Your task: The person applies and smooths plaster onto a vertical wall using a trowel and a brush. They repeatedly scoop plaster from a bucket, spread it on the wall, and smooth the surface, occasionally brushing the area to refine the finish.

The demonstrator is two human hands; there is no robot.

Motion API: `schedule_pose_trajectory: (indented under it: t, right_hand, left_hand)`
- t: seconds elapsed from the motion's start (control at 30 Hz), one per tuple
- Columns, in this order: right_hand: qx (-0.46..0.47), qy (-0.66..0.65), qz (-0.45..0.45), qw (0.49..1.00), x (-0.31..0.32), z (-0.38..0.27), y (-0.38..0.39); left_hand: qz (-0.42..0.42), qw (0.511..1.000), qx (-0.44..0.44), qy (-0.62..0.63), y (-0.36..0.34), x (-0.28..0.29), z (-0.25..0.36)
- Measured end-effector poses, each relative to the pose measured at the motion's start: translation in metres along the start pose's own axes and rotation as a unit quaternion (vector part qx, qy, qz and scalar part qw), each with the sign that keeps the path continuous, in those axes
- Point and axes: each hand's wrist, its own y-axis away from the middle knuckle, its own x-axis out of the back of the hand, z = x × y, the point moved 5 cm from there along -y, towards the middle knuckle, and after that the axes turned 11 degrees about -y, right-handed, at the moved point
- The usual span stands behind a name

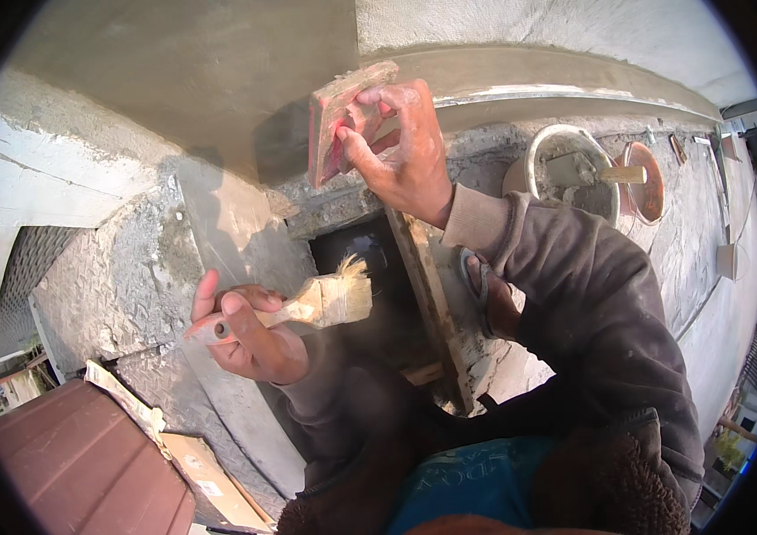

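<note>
My left hand (258, 334) is closed round the handle of a paintbrush (343, 299), whose pale, splayed bristles point to the right. Higher up, my right hand (405, 152) grips a plastering float (329, 125) by its back, with the board tilted on edge near the wall. The float's body is reddish and crusted with mortar. Fresh grey-brown plaster covers the wall (218, 71) beyond it. The float's face is turned away, so I cannot tell whether it touches the plaster.
A dark square opening (356, 250) lies below my hands, with a wooden plank (427, 303) along its right side. A mortar bucket (534, 165) with a wooden-handled tool stands at right, beside an orange bucket (650, 183). My sandalled foot (494, 299) rests near the plank. Brown roofing (84, 455) sits lower left.
</note>
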Motion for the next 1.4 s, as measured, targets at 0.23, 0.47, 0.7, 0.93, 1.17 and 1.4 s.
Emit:
schedule_pose_trajectory:
  t: [0.23, 0.47, 0.7, 0.93, 1.17, 1.4]
  right_hand:
    - [-0.007, 0.07, 0.239, 0.969, -0.032, 0.038, 0.018]
    - [-0.031, 0.039, 0.278, 0.959, -0.046, 0.033, 0.007]
    - [-0.059, 0.083, 0.174, 0.98, -0.077, 0.05, 0.037]
    - [0.007, 0.034, 0.297, 0.954, -0.04, 0.027, -0.005]
    - [0.024, 0.103, 0.192, 0.976, -0.068, 0.039, 0.026]
    - [0.021, 0.101, 0.262, 0.96, -0.053, 0.032, -0.007]
  left_hand:
    - [0.024, 0.999, 0.035, 0.02, -0.003, 0.007, -0.007]
    - [0.035, 0.999, 0.02, -0.008, -0.004, 0.002, -0.01]
    - [0.05, 0.998, -0.017, -0.02, -0.006, 0.002, -0.008]
    - [0.064, 0.998, -0.024, -0.012, -0.008, 0.006, -0.011]
    - [0.047, 0.998, -0.04, -0.008, -0.005, 0.006, -0.006]
    - [0.053, 0.992, -0.091, -0.067, -0.009, 0.015, -0.004]
